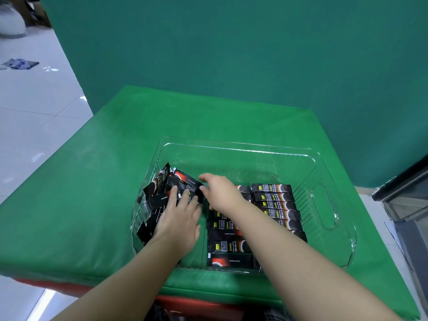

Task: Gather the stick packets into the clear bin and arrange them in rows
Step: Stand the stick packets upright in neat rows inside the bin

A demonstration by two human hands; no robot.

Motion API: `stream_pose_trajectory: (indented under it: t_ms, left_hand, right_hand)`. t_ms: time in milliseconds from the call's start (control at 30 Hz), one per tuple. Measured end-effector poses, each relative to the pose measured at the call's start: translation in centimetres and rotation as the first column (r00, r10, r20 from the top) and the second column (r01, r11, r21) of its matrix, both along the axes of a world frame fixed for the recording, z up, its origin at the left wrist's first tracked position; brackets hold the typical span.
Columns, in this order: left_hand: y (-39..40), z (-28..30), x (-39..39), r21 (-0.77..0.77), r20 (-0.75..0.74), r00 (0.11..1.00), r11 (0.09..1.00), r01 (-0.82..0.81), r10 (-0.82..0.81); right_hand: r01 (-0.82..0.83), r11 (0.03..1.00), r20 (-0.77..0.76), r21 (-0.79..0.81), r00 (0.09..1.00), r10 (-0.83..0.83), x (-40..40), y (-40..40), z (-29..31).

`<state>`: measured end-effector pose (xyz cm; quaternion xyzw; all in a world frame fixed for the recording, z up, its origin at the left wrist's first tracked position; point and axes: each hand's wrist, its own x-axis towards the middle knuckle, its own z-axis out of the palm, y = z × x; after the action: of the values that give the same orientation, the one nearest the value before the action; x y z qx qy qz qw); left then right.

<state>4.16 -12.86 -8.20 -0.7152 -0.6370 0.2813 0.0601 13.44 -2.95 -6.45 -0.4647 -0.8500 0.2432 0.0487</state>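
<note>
A clear plastic bin (333,172) stands on the green table. Black stick packets lie inside it. At the left end a loose, jumbled pile (159,191) leans against the wall. My left hand (178,218) rests flat on that pile with straight fingers. In the middle and at the right, packets lie in two neat rows (275,200), partly hidden by my right forearm. My right hand (220,193) reaches across to the pile and pinches the end of one black packet (190,183) between thumb and fingers.
The green table cover (92,205) reaches left and behind the bin. A dark green backdrop (231,54) rises at the back. White tiled floor lies at the left, with a crumpled cloth (19,63). A dark metal unit (407,193) stands at the right.
</note>
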Motion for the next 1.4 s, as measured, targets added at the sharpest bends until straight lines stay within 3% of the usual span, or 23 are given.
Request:
stream_pose_trajectory:
  t_ms: [167,433,633,933,1133,1400]
  left_hand:
    - [0.0,-0.3,-0.1,0.024,0.013,1.0,1.0,0.003,-0.004]
    - [0.2,-0.6,0.0,0.016,-0.006,1.0,1.0,0.014,-0.014]
    - [0.3,-0.7,0.0,-0.007,-0.046,0.998,0.999,0.031,-0.031]
    - [0.2,-0.5,0.1,-0.014,-0.051,0.998,1.0,0.026,-0.027]
    - [0.3,-0.8,0.1,-0.009,-0.046,0.999,1.0,0.022,-0.023]
    - [0.4,-0.6,0.1,-0.004,-0.017,1.0,1.0,0.008,-0.008]
  right_hand:
    - [0.001,0.999,0.037,-0.044,0.999,0.0,-2.8,1.4,-0.9]
    - [0.091,0.988,-0.037,0.122,0.995,-0.087,0.1,1.5,1.6]
    - [0.016,0.969,0.12,0.248,0.992,-0.048,5.2,0.2,3.2]
    - [-0.135,0.917,0.288,0.376,0.957,0.023,4.7,-2.5,-0.4]
    - [-0.14,0.933,0.385,0.332,0.923,0.001,5.3,-2.6,-1.6]
    - [-0.19,0.941,0.278,0.281,0.954,0.11,4.4,-1.8,-2.2]
